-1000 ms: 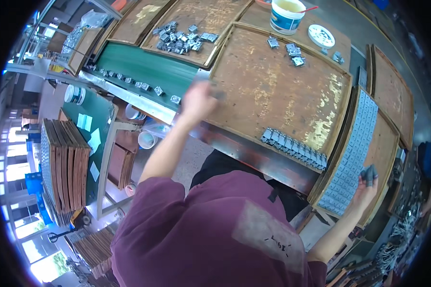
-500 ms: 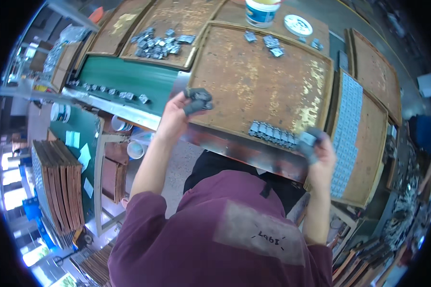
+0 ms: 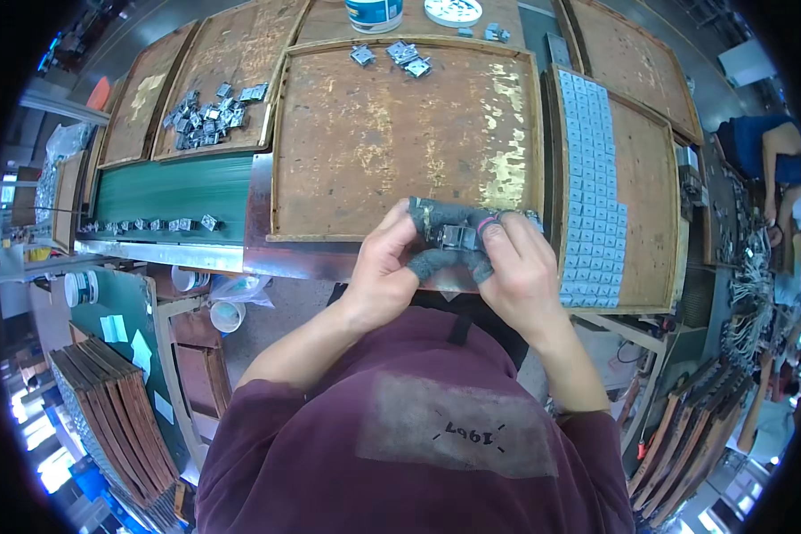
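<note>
My left hand (image 3: 388,260) and my right hand (image 3: 518,263) meet over the front edge of a shallow wooden tray (image 3: 392,151). Grey covers wrap the thumbs and some fingers of both. Pinched between their fingertips is a small silver metal part (image 3: 455,238), partly hidden by the fingers. Behind my right fingers, a bit of a row of metal parts (image 3: 532,216) shows. Several more metal parts (image 3: 409,60) lie at the tray's far edge.
To the left runs a green conveyor belt (image 3: 173,182) carrying spaced metal parts (image 3: 182,224). Beyond it, a tray holds a pile of parts (image 3: 206,120). Rows of flat grey pieces (image 3: 587,196) fill part of the right tray. A white-and-blue bucket (image 3: 374,15) stands at the back.
My hands, apart before, have come together at the tray's front, the left moving right and the right moving left. The metal part is now between them. The view has shifted.
</note>
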Demonstrator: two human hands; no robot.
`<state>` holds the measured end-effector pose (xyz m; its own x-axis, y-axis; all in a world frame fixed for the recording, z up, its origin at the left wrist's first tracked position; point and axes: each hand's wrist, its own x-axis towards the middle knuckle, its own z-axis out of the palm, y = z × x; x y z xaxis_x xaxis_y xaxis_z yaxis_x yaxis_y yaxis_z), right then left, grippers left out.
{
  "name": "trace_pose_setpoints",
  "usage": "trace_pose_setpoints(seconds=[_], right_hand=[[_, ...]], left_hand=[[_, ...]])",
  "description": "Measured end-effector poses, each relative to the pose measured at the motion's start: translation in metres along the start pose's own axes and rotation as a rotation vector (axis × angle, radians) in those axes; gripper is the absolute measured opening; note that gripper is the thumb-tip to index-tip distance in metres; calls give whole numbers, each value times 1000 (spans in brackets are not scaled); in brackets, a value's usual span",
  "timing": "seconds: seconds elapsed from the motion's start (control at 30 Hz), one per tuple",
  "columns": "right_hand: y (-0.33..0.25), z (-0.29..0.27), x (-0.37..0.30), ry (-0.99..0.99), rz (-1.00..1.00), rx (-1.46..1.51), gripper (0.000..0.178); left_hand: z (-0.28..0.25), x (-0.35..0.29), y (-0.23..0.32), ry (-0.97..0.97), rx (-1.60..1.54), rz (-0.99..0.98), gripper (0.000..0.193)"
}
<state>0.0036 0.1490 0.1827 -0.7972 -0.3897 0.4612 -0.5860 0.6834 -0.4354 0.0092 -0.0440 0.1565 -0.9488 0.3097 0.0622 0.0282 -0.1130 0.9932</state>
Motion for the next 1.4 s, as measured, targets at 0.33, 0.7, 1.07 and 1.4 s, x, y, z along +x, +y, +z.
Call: trace_pose_setpoints(seconds=[0.33,0.7,1.07,1.4], right_hand=[[3,10,-18,-37,255,170,35],[25,4,-32,-178,432,592,44],[201,-53,-84,336,976,-78,27],[333,-59,-149,206,1127,83,40]], left_hand=[[11,9,-30,77,702,370,79],[33,20,-30,-8,601,623,62],[-103,37,-58,-4,762,-260,49],[-101,49,-89,-346,505,-623,58]])
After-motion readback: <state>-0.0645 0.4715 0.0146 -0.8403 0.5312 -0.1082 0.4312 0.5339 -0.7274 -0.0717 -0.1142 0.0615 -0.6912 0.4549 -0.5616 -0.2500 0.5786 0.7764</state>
